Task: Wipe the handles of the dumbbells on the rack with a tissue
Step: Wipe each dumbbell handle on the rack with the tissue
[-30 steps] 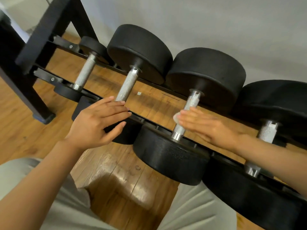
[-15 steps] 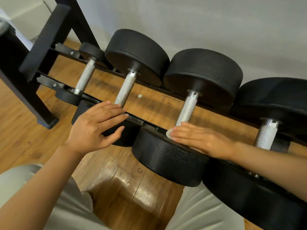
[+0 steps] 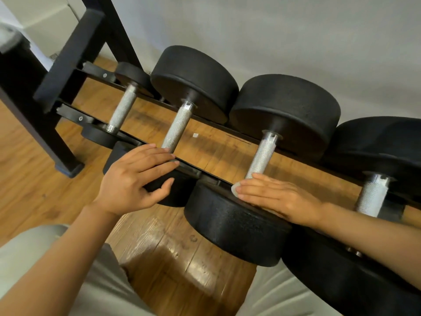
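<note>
The tissue (image 3: 235,189) is pressed under the straight, closed fingers (image 3: 262,190) of the right hand (image 3: 280,198), at the near end of the third handle (image 3: 262,157). The left hand (image 3: 134,181), fingers loosely spread, holds nothing, just beside the second handle (image 3: 176,130). Which handles are already wiped cannot be told; the fourth handle (image 3: 372,195), beyond the right wrist, is judged still to do.

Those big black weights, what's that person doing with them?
A person is cleaning the dumbbells on a black rack. The right hand lies flat, pressing a white tissue at the near end of one silver handle, where it meets the black weight. The left hand is open, with its fingers by the near end of the next handle, holding nothing.
</note>
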{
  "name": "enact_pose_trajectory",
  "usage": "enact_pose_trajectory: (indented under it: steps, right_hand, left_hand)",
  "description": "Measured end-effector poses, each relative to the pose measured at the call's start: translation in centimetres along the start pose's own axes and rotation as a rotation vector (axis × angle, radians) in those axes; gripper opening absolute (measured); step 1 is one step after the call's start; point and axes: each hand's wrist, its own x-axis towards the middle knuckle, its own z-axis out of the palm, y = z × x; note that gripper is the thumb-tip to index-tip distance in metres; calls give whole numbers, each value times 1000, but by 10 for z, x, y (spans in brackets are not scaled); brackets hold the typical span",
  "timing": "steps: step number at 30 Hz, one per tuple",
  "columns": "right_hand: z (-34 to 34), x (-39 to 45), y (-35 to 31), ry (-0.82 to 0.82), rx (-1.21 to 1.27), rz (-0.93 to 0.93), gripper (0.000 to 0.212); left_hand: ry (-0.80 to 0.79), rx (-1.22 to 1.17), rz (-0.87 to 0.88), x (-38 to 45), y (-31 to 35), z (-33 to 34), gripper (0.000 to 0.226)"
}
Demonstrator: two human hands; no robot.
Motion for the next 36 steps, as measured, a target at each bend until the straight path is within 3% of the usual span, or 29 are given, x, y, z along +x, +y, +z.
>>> enact_pose_trajectory:
  steps: [3,9,11,13,15,17,21,28,32,36]
  right_hand:
    - [-15,7,15,25,-106,-10,32]
    - [-25,8,25,310,-162,313,38]
    - [-13,5,6,238,-66,262,40]
    - [-7,1,-9,19,28,124,45]
    - [-16,0,-5,-85,27,62,45]
    - [-25,3,7,-41,-27,117,43]
    - [-35,8,23,221,-155,345,40]
    - [-30,7,-9,97,-56,289,37]
    - [-37,10,-23,219,-130,477,39]
    - [-30,32,-41,404,-186,847,38]
  left_hand:
    - [-1,5,1,0,0,0,26]
    - [0,19,-3,2,1,0,25]
    - [0,16,-8,1,1,0,25]
    - [1,14,-14,1,2,0,24]
    - [-5,11,-21,2,2,0,24]
    - [-13,4,-29,3,2,-1,24]
    - [-47,-26,-49,8,6,-3,26]
    - [-105,-76,29,83,10,1,44]
    - [-177,-76,158,139,9,15,55]
    - [-296,-112,291,176,13,39,60]
